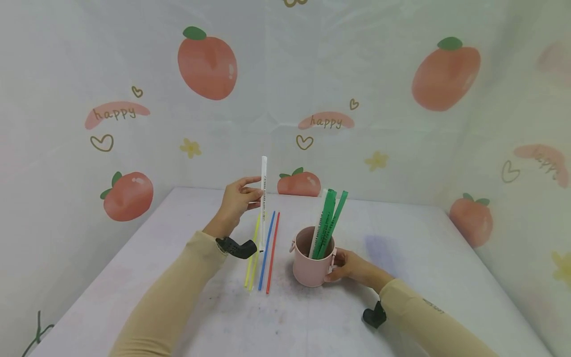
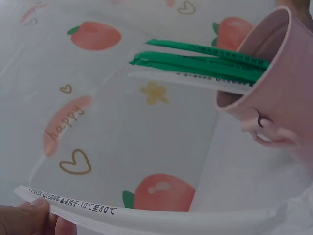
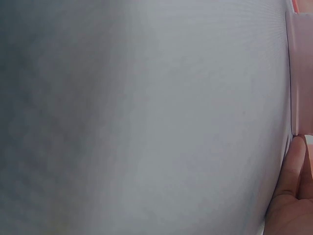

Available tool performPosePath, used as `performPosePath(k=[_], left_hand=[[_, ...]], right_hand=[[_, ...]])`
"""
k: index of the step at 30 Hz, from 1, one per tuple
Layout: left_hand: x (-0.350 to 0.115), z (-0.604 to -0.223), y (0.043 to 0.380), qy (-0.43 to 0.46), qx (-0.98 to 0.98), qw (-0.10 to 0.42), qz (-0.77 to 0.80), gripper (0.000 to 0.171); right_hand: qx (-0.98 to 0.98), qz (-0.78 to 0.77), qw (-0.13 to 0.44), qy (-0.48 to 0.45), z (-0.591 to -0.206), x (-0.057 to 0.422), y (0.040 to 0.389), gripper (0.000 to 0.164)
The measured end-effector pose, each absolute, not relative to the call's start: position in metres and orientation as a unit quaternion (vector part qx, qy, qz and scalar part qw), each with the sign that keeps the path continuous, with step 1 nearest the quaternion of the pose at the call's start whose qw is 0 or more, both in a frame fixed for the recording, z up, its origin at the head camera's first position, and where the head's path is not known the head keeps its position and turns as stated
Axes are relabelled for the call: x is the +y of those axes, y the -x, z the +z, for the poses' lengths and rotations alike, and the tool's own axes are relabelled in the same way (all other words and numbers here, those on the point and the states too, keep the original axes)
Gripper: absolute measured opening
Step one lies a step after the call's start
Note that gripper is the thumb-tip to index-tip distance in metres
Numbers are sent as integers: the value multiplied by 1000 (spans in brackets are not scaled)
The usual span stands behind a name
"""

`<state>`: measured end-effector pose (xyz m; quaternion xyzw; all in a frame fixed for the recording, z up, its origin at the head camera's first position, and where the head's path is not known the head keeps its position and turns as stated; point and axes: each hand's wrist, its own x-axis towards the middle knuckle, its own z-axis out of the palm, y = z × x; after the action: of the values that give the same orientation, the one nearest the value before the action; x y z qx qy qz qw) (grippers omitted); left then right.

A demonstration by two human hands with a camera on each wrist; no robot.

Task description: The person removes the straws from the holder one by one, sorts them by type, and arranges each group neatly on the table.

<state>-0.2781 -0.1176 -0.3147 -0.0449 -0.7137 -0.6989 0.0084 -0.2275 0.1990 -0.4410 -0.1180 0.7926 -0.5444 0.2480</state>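
Observation:
My left hand (image 1: 241,201) pinches a white paper-wrapped straw (image 1: 263,183) with printed text, held upright above the table. In the left wrist view the same straw (image 2: 93,206) runs along the bottom, its near end between finger and thumb. A small pink bucket (image 1: 312,270) with side lugs stands to the right. Green wrapped straws (image 1: 327,218) and a white wrapped one (image 1: 318,228) lean inside it. My right hand (image 1: 354,267) grips the bucket's right side by the lug. The right wrist view catches only part of the bucket (image 3: 302,73) and some fingers (image 3: 293,166).
Below my left hand, yellow straws (image 1: 254,263), a blue straw (image 1: 266,253) and a red straw (image 1: 273,253) lie side by side on the white-covered table (image 1: 232,317). A peach-printed curtain (image 1: 267,74) closes off the back and sides.

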Motion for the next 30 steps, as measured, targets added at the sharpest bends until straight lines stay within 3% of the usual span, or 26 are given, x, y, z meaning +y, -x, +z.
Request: performPosePath(k=[19, 30], left_hand=[[-136, -378, 295, 12, -784, -65, -618, 48], [-144, -404, 300, -32, -819, -68, -568, 44]], right_hand=[[794, -541, 249, 120, -440, 198, 227, 67], [802, -534, 247, 107, -439, 198, 226, 70]])
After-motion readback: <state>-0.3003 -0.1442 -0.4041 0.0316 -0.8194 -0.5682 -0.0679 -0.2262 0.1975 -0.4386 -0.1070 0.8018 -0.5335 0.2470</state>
